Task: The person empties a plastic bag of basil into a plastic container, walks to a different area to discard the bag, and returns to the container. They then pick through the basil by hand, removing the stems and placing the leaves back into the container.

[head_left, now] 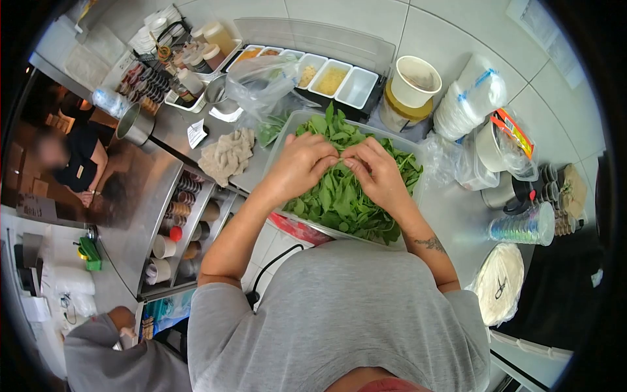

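A translucent plastic tub (pixel 410 145) heaped with leafy greens (pixel 343 196) sits right in front of me. Over the leaves, my left hand (pixel 304 162) is closed in a pinch, its fingertips on a thin pale green stem. Facing it, my right hand (pixel 373 168) pinches the same stem, thumb and forefinger almost meeting those of the left. Both hands hide part of the heap beneath them.
Behind the tub stand a topping tray (pixel 332 78) and a white bucket (pixel 418 81). A crumpled cloth (pixel 227 155) and a pot (pixel 136 124) lie left. Cup stacks (pixel 522 224) stand right. One person (pixel 81 160) is far left, another (pixel 117 349) lower left.
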The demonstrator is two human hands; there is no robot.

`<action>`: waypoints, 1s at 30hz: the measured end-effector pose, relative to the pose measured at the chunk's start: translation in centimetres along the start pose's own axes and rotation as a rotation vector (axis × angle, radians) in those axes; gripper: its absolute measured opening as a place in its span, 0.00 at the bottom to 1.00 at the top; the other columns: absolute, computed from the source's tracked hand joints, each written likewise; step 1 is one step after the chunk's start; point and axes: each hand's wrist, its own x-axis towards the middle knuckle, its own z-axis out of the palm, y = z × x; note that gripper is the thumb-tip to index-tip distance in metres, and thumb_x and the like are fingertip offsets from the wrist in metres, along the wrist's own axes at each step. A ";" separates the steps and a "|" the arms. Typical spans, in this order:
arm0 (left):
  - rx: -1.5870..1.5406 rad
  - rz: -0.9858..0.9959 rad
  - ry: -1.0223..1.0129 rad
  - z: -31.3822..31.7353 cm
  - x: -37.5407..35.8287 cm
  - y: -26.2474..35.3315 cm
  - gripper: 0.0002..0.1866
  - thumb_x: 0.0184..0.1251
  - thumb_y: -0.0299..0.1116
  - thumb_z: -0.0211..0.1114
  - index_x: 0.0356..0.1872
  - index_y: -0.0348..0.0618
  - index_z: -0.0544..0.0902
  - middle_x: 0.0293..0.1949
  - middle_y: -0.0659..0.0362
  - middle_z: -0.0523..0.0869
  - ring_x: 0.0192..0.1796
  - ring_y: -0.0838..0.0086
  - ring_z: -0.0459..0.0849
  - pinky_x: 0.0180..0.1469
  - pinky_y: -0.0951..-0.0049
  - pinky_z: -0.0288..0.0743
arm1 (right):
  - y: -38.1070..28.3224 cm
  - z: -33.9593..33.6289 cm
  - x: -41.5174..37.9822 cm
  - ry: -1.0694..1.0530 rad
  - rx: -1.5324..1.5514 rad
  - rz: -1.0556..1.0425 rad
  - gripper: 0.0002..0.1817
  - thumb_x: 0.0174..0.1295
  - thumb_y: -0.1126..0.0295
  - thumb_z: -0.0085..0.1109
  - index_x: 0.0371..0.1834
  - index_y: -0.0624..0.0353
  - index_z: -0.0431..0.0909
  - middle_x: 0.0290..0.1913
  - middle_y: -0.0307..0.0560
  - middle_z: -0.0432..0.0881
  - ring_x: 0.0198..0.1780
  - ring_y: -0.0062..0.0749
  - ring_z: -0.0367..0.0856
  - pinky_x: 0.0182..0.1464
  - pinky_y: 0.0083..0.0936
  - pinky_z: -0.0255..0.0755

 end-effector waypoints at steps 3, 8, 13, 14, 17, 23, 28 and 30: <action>0.149 0.064 -0.018 0.3 -0.6 0.3 0.05 0.58 0.29 0.64 0.36 0.45 0.82 0.34 0.59 0.77 0.43 0.64 0.75 0.47 0.64 0.60 | 0.5 0.3 -0.3 0.017 -0.017 -0.046 0.04 0.63 0.74 0.54 0.40 0.60 0.74 0.35 0.51 0.71 0.37 0.50 0.74 0.38 0.37 0.70; 0.312 0.174 0.067 0.5 -0.3 1.2 0.09 0.53 0.25 0.64 0.37 0.44 0.82 0.33 0.58 0.76 0.42 0.63 0.74 0.45 0.65 0.61 | 0.5 0.8 -0.6 0.021 -0.063 0.004 0.03 0.64 0.76 0.51 0.39 0.62 0.71 0.38 0.53 0.70 0.38 0.53 0.74 0.39 0.39 0.70; -0.097 0.082 0.281 2.2 -0.5 0.4 0.05 0.53 0.23 0.62 0.32 0.39 0.81 0.30 0.57 0.77 0.36 0.63 0.75 0.40 0.68 0.66 | -0.4 0.6 -0.7 0.048 0.011 -0.046 0.02 0.64 0.78 0.51 0.39 0.62 0.71 0.40 0.54 0.69 0.42 0.51 0.73 0.43 0.35 0.70; -0.138 0.002 0.361 2.4 -0.6 0.2 0.04 0.54 0.23 0.60 0.31 0.38 0.81 0.30 0.57 0.78 0.36 0.65 0.75 0.40 0.70 0.67 | -0.6 0.6 -0.7 0.059 0.023 -0.073 0.03 0.64 0.78 0.51 0.39 0.62 0.71 0.41 0.53 0.69 0.43 0.50 0.73 0.44 0.34 0.70; -0.396 -0.277 0.513 1.8 -1.4 -1.9 0.06 0.65 0.24 0.55 0.31 0.36 0.79 0.32 0.61 0.81 0.35 0.75 0.77 0.43 0.75 0.70 | -0.7 0.5 -1.2 0.018 0.117 -0.038 0.04 0.62 0.79 0.53 0.40 0.63 0.71 0.42 0.51 0.70 0.45 0.46 0.72 0.47 0.29 0.69; -0.872 -0.417 0.455 -1.5 -1.7 -3.0 0.09 0.71 0.29 0.52 0.38 0.37 0.80 0.33 0.61 0.81 0.37 0.77 0.78 0.44 0.77 0.71 | 0.3 0.9 -1.6 -0.003 0.498 0.113 0.07 0.62 0.80 0.54 0.42 0.61 0.72 0.43 0.42 0.70 0.48 0.29 0.71 0.53 0.22 0.64; -0.596 -0.325 0.280 -3.2 -1.6 -0.5 0.07 0.69 0.29 0.57 0.42 0.38 0.81 0.34 0.61 0.80 0.36 0.76 0.78 0.42 0.75 0.72 | 0.0 1.2 -0.8 0.032 0.699 0.216 0.16 0.60 0.83 0.55 0.50 0.59 0.70 0.43 0.37 0.68 0.45 0.20 0.69 0.50 0.18 0.64; -0.416 -0.026 0.275 -2.4 -1.1 -0.5 0.07 0.67 0.28 0.59 0.43 0.39 0.81 0.33 0.62 0.80 0.34 0.76 0.77 0.39 0.74 0.71 | -0.2 1.7 -0.5 0.040 0.636 0.240 0.23 0.57 0.83 0.56 0.55 0.58 0.66 0.43 0.37 0.67 0.43 0.18 0.68 0.44 0.16 0.63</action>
